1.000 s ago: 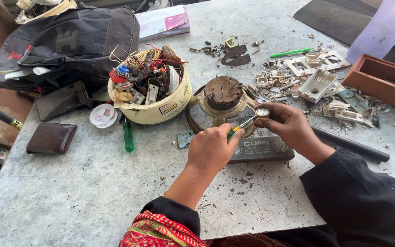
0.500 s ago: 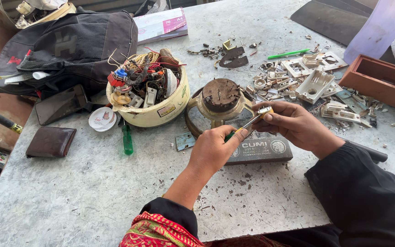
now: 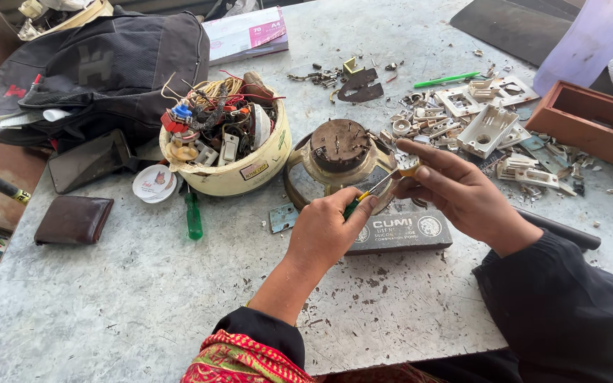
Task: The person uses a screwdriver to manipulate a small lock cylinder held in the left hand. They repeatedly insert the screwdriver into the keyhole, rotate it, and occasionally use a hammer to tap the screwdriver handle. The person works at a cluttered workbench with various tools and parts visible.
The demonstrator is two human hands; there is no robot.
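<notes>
Scarred grey table (image 3: 108, 312). Left hand (image 3: 331, 227) pinching screwdriver (image 3: 372, 191), tip aimed at one o'clock into small part (image 3: 407, 164). Right hand (image 3: 455, 191) pinched on part, steadying it. Beyond: round fitting (image 3: 338, 145), junk bowl (image 3: 225, 152) at ten o'clock.

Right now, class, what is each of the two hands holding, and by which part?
The left hand grips a small screwdriver by its green-yellow handle. The right hand pinches a small metal part at its edge between the fingertips.

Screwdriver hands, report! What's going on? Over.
Left hand grips small screwdriver. Right hand pinches small part, tip on it. Round fitting behind, nothing blocking.
</notes>
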